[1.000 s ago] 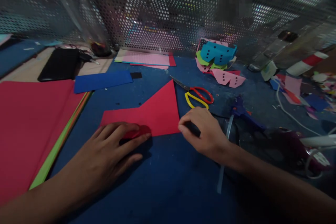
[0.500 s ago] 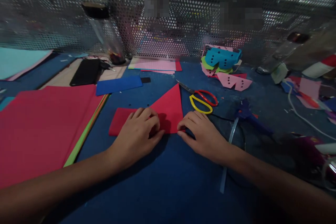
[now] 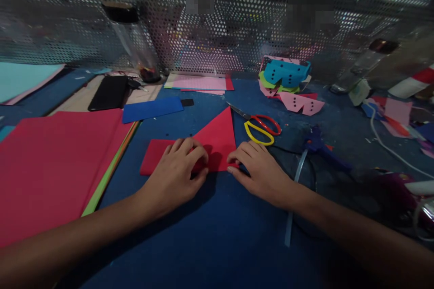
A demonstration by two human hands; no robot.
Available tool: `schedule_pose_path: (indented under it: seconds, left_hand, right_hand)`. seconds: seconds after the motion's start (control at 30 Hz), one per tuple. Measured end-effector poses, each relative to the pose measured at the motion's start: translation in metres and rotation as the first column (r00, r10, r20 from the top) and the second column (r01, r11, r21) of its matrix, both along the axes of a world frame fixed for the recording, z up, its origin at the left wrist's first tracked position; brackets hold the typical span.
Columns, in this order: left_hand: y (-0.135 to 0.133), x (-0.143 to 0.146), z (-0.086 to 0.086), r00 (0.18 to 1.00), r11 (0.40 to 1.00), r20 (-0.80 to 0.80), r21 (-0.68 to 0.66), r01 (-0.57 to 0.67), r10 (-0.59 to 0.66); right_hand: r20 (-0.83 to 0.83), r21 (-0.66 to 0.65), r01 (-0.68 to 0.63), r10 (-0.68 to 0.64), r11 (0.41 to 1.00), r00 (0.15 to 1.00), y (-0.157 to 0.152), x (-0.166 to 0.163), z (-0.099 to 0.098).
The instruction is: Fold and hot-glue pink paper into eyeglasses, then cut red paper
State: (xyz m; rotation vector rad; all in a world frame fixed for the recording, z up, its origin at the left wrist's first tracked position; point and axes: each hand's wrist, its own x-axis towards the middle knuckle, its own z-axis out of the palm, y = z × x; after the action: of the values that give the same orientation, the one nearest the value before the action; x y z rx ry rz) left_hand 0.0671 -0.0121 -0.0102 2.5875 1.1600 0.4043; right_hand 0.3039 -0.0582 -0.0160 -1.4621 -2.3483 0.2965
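The left hand point(image 3: 176, 174) now lies flat on the lower middle of the red folded paper point(image 3: 217, 142), having slid rightward along its near edge from the paper's left end a second ago. Its fingers are stretched out and close together, pressing down rather than gripping. The right hand point(image 3: 261, 169) has come in to the paper's lower right corner; its fingers are loosely curled, tips resting on the edge, clamped on nothing. The paper sits on the blue table point(image 3: 210, 235), between the two hands, with a triangular flap pointing away from the person. In the last half second almost nothing has shifted, so the sliding seems to have given way to a steady press along the fold.

Just beyond the right hand lie scissors with red and yellow handles point(image 3: 259, 126). To the left is a stack of red sheets point(image 3: 50, 167), with a blue strip point(image 3: 152, 109) and a black phone point(image 3: 108, 92) behind it. Punched pink and blue cutouts point(image 3: 288, 83) are piled near the perforated metal screen point(image 3: 237, 31).
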Motion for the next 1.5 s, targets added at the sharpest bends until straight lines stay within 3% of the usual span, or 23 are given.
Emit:
schedule_pose_path:
  seconds: [0.7,1.5]
  left_hand:
    - [0.001,-0.017,-0.007,0.999,1.000,0.033,0.006,0.006,-0.006]
    - [0.001,-0.038,-0.009,0.992,0.990,-0.018,0.064,-0.125,0.127]
  right_hand:
    - [-0.029,-0.033,0.014,-0.015,0.999,0.999,-0.001,-0.001,0.000]
    - [-0.054,-0.044,0.006,-0.008,0.999,0.999,0.000,0.001,-0.002]
